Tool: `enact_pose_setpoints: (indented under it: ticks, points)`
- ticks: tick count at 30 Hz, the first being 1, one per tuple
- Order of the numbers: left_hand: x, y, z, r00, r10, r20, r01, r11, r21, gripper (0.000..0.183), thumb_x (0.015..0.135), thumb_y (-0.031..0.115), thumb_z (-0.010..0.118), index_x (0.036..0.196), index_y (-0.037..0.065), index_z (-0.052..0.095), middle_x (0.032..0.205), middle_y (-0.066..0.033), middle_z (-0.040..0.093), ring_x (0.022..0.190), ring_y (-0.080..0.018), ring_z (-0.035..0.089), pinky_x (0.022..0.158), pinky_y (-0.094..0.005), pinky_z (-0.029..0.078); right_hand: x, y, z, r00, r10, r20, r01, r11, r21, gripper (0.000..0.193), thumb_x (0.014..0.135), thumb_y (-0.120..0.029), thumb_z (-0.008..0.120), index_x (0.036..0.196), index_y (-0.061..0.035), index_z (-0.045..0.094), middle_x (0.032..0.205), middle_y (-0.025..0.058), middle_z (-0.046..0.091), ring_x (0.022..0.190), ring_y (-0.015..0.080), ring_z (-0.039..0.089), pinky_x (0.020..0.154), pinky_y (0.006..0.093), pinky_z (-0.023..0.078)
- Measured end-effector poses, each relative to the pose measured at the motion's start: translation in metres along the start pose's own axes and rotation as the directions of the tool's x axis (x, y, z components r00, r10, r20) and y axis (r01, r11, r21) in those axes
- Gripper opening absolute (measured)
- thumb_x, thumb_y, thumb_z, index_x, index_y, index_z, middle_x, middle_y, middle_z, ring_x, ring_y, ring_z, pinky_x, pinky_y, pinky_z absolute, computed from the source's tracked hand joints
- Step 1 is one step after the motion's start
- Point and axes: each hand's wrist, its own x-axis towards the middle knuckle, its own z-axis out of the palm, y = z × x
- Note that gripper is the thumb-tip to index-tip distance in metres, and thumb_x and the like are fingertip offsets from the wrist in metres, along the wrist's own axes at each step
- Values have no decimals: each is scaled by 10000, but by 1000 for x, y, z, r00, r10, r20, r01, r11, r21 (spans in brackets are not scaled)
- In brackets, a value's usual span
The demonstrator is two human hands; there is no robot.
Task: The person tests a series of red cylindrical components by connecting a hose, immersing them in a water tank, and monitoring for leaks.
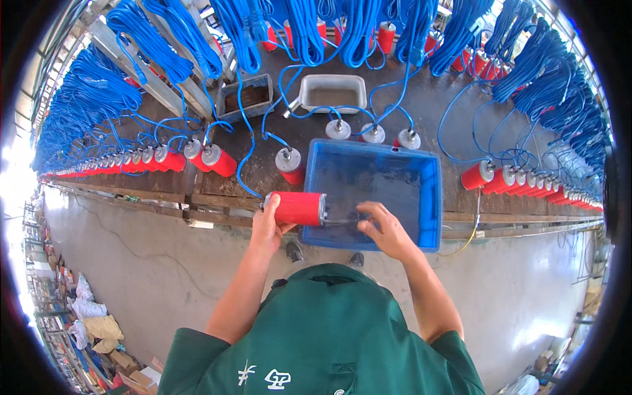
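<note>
White marks show on the green shirt (329, 322). The left hand (266, 227) clamps a red cylinder (298, 209) by the left rim of the blue tub (431, 204); the right hand (387, 232) curls apart, its grip unclear. Floor (513, 276) spreads near.

Red cylinder (298, 208) partly behind left fingers (270, 205)

On the green shirt (349, 316) of the person, left of the middle and near the lower edge of the view, there stand white marks (278, 379) shaped like written characters, which I cannot read with certainty.
</note>
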Motion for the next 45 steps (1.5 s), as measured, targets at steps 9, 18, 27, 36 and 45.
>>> enact_pose_setpoints:
  ticks: [9,18,27,36,45]
  points:
    - [4,-2,2,1000,14,-2,-14,999,-31,547,1034,461,714,1359,33,610,1229,-145,754,1061,-290,777,895,-478,663,3,15,11,811,444,381,-574,479,664,373,1127,-314,620,1303,12,658,843,80,738,699,145,665,650,305,545]
    - [4,-5,0,1000,10,6,-10,1000,1,582,1047,492,684,1408,49,572,1330,-158,713,1186,-320,737,999,-529,633,15,2,5,847,474,242,-516,842,158,439,1029,-410,774,1107,20,735,777,90,712,734,139,664,674,353,529]
    - [1,4,1,1000,-11,20,11,1000,12,578,1046,494,685,1394,44,583,1304,-152,727,1186,-307,741,975,-508,647,0,0,-11,870,-489,59,472,792,-388,442,980,-333,791,1336,-95,683,1327,139,704,1030,340,743,886,435,605]
    - [4,-11,-3,998,68,19,-67,997,-41,577,1007,473,746,1347,25,621,1266,-153,746,1101,-313,773,944,-516,658,16,10,12,839,457,294,-536,787,306,437,1083,-406,668,1027,11,786,790,92,758,663,167,699,602,334,547]
    - [8,-14,-7,995,92,29,-92,996,2,630,1017,568,703,1435,117,567,1381,-132,695,1267,-328,695,1066,-572,590,24,2,-4,806,487,337,-576,775,259,519,1107,-446,618,1082,56,747,847,101,779,526,180,655,546,340,547]
